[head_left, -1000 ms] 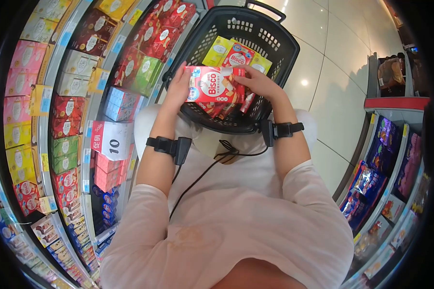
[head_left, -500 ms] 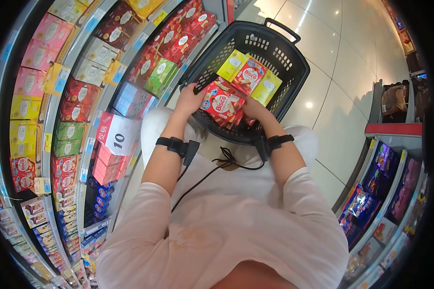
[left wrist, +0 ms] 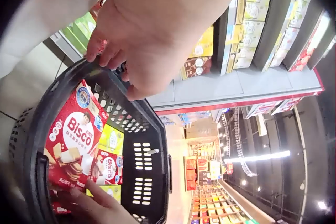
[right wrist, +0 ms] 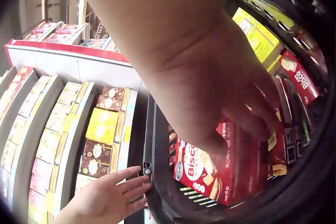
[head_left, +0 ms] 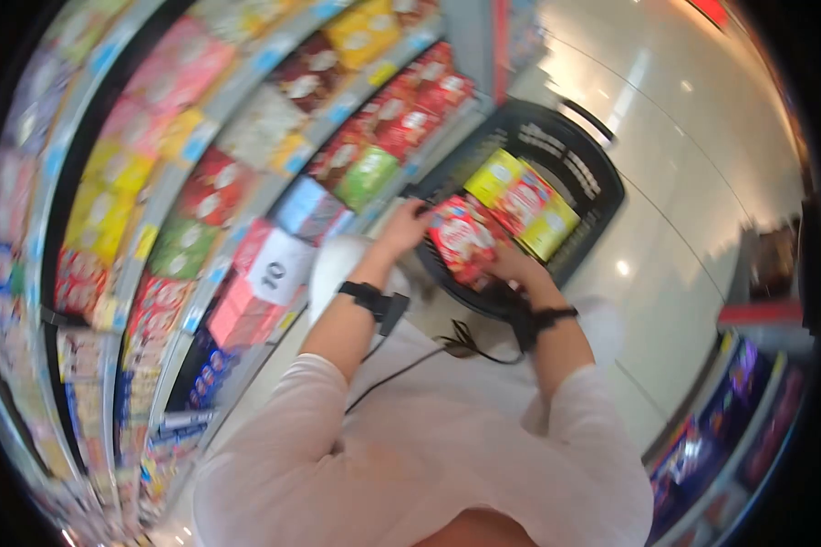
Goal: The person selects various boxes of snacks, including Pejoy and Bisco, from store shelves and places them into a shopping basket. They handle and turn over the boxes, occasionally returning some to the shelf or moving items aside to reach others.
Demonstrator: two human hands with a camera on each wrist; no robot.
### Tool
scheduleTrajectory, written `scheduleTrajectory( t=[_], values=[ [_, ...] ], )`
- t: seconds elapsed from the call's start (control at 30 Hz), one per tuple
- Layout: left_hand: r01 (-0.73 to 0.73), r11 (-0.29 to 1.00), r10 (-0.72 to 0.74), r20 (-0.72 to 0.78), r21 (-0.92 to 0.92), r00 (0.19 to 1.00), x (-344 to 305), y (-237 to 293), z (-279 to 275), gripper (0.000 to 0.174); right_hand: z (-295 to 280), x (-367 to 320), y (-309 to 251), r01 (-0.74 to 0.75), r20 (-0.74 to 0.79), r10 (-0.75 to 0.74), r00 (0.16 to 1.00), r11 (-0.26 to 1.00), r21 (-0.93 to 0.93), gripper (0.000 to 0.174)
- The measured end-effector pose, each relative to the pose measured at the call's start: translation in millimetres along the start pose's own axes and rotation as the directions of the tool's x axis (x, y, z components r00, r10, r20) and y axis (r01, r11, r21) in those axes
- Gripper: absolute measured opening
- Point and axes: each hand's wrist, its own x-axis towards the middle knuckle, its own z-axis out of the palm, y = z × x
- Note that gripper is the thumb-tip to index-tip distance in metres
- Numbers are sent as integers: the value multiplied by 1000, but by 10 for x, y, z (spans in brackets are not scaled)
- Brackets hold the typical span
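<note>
A red Bisco biscuit box [head_left: 462, 239] sits tilted inside the black shopping basket [left wrist: 157, 145]. My right hand [right wrist: 210, 92] grips this box, thumb on one side and fingers over the other. At the basket's near left rim is my left hand [head_left: 403, 226]; in the right wrist view its fingers [right wrist: 131, 184] reach out fairly straight, tips right at the rim. Beyond the held box lie another red Bisco box [left wrist: 109, 167] and two yellow-green boxes, one farther [head_left: 494, 178] and one nearer [head_left: 550, 228]. More red packs are partly hidden beneath.
Shelves of boxed snacks [head_left: 219, 187] run along the left, with a price sign [head_left: 274, 264] marked 10. Another shelf of dark packets [head_left: 702, 438] stands at the right. Tiled floor [head_left: 666, 191] lies beyond the basket, and a black cable [head_left: 401, 365] hangs between the wrists.
The Bisco box went from both hands above the basket down into it. My left hand let go of the box and moved to the rim. The head view has shifted and blurred.
</note>
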Motion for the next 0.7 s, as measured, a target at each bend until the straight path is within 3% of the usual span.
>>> scheduleTrajectory(
  t=[0.03,0.07,0.13,0.23,0.27,0.33,0.4,0.5,0.57,0.67,0.7],
  values=[
    [-90,988,100,-75,129,992,0,-37,-63,50,23,75,51,-68,-1,68,998,998,-7,84],
    [-159,951,198,-126,265,972,12,-97,-168,50,28,114,84,-33,-19,32,999,999,-36,76],
    [-160,943,237,-252,293,938,-213,127,-538,51,65,265,321,-15,-34,12,999,995,-102,60],
    [-91,926,260,-445,367,857,-472,278,-1263,46,47,281,388,22,-89,-29,996,997,-70,60],
    [-55,925,259,-519,376,814,-566,306,-1529,44,32,283,388,24,-92,-30,995,998,-65,61],
    [73,795,418,-631,602,653,-606,0,-2082,41,12,243,330,38,-103,-47,994,995,-89,61],
    [181,706,525,-677,685,516,-806,-93,-2559,41,-7,198,280,44,-119,-57,991,993,-106,60],
    [308,666,512,-716,680,474,-1068,-250,-3099,43,-10,170,222,10,-109,-19,994,997,-80,60],
    [563,510,415,-759,651,502,-1276,-318,-3311,45,-10,173,220,10,-109,-20,994,996,-89,61],
    [653,405,412,-766,640,494,-1493,-705,-3597,43,-24,104,108,-23,-107,12,994,995,-95,64],
    [702,408,308,-812,583,495,-1616,-655,-3600,37,-19,111,121,-36,-109,26,994,996,-85,63]
  ],
)
